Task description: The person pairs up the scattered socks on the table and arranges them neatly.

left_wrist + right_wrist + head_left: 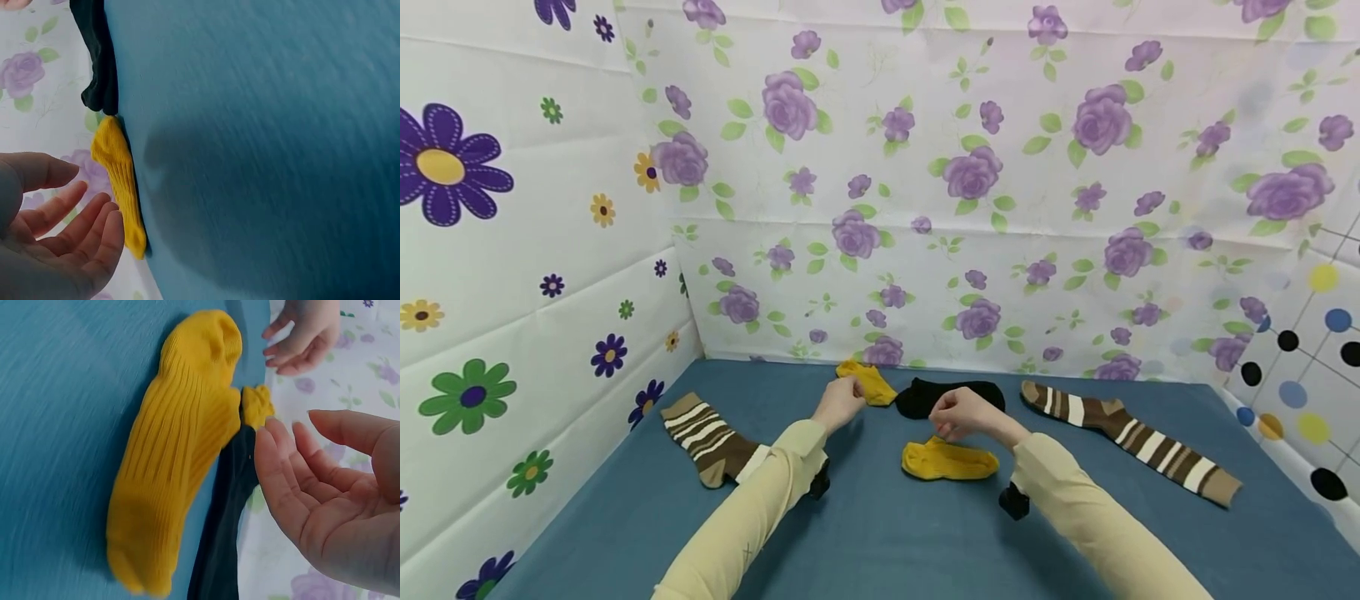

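- Beneath the right hand (966,414), and reaching slightly toward the near side of it, lies the front yellow sock (950,461), mustard in tone, short, and flat on the blue table cover (880,542).
- Close up in the right wrist view, its middle shows lengthwise ribs, while both ends look smoother; a ribbed flap bulges from one side.
- The right hand is free, its fingers loosely bent with a gap between thumb and fingertips, gripping nothing.
- The left hand (839,404) is likewise relaxed and holds nothing, thumb apart from the softly curved fingers.
- Just beyond the left hand rests the back yellow sock (868,382), also ribbed, its near end at the tip of the black sock (917,398); whether they touch is hard to tell.
- Behind the right hand, which partly covers it, the black sock lies sideways, dark and plain.
- Left of the left hand is a brown sock (703,433) with cream stripes and tan patches, partly hidden by the sleeve (752,508).
- Right of the right hand, a matching striped sock (1138,437) stretches out diagonally.
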A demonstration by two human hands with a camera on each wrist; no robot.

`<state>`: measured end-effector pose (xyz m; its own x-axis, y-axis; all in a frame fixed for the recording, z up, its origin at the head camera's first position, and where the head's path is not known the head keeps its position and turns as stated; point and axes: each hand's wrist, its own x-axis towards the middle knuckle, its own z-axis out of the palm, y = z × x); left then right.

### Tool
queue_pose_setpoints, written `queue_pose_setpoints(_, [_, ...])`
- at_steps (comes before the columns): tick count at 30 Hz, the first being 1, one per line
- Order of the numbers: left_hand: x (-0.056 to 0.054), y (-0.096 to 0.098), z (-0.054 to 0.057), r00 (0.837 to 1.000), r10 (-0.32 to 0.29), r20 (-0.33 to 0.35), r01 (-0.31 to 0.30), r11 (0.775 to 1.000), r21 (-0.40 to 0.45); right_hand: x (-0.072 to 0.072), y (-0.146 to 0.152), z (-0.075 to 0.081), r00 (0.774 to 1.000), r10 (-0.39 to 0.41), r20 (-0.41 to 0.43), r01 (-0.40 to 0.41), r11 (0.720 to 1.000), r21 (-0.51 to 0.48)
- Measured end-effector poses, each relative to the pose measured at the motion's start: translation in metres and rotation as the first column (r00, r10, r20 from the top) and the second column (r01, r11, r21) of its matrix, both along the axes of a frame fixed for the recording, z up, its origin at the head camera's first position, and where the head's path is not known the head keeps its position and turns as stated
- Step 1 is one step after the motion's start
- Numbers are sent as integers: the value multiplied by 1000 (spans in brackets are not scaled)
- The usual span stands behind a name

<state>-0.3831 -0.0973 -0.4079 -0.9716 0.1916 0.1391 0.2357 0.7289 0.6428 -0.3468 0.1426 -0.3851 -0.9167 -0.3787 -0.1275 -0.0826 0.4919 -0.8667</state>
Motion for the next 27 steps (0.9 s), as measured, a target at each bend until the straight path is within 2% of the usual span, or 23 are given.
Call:
queue_pose_setpoints(5, [-4,0,0,999,-10,-51,5,995,-97,-4,-16,-2,999,15,-32,-15,1000,13])
queue_pose_setpoints(9, [-8,-1,-1,998,-4,-60,-6,985,-170,-7,-29,-4,998,-3,-70,5,999,37])
queue_pose_setpoints(19, [-14,-6,-9,1000,-6,15,10,972,-236,-16,-58,-11,995,-42,-88,46,998,44])
queue_pose_setpoints(23, [-20,-7,-10,1000,-1,26,8,966,-259,-20,-65,-13,994,-70,-79,73,997,35])
queue_pose_setpoints(27, [-27,-8,-10,999,-5,37,14,963,-267,-25,-70,-15,989,-90,-115,99,993,68])
